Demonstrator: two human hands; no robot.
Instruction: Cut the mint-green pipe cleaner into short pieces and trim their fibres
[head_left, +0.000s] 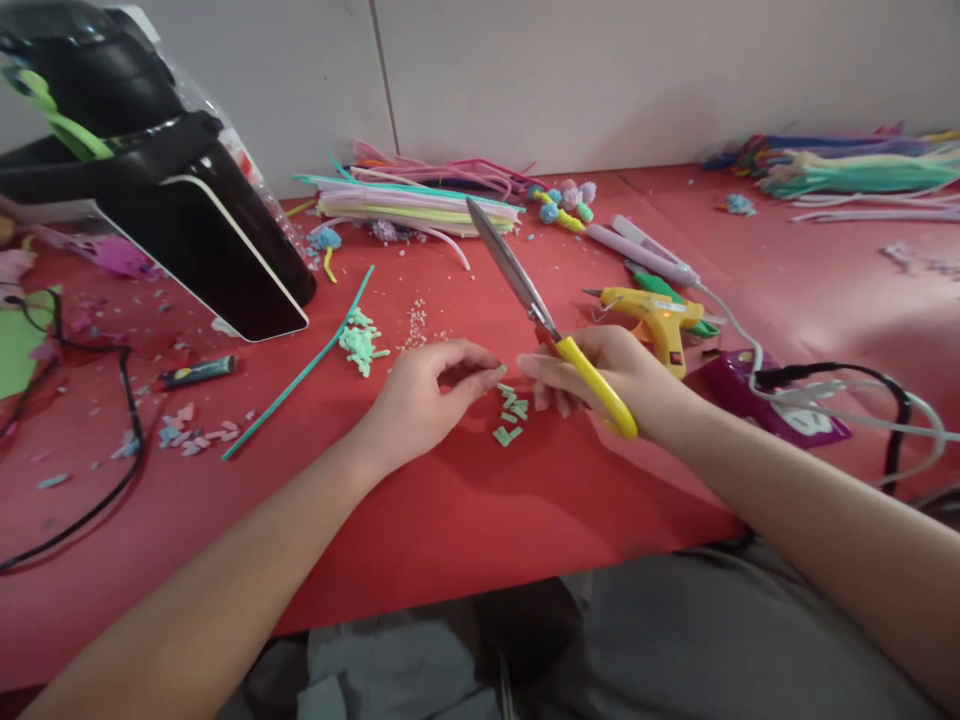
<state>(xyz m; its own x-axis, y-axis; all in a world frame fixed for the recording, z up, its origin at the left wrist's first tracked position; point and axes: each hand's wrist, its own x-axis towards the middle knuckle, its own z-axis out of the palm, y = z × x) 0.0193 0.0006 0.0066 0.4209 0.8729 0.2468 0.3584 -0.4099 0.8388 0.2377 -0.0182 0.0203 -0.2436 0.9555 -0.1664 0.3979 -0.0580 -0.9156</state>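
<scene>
My right hand is closed round the yellow handles of a pair of scissors, whose closed blades point up and to the left. My left hand hovers over the red table, fingers curled in a pinch; whether anything is between them is hidden. Between the two hands lie several short green cut pieces. A second heap of green pieces lies to the left, beside a long green pipe cleaner.
A black device stands at the back left. Bundled pipe cleaners lie at the back, more of them at the far right. A yellow glue gun, a purple box, cables and a lighter surround the hands.
</scene>
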